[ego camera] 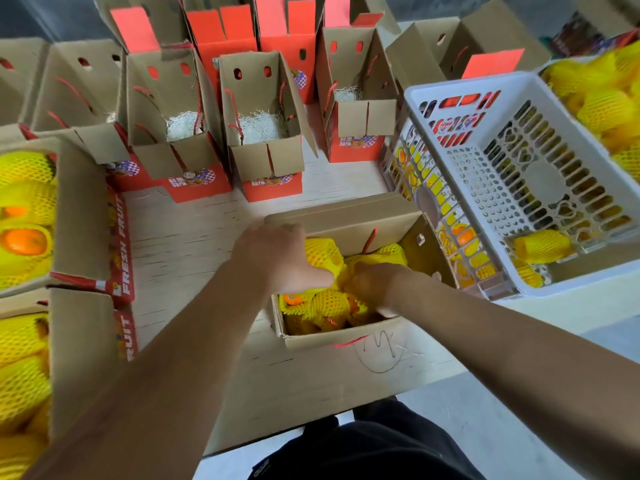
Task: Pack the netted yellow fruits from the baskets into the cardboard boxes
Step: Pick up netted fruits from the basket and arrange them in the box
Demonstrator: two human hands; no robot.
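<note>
Hands, left (277,254) and right (375,284), fingers curled on netted fruits (323,254) inside cardboard box (349,332).

Right hand (372,284) fingertips among fruits (325,303).

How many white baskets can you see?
2: the nearly empty white basket on top at the right, and the lower basket under it, full of netted fruit. More may be hidden past the picture's edge.
</note>
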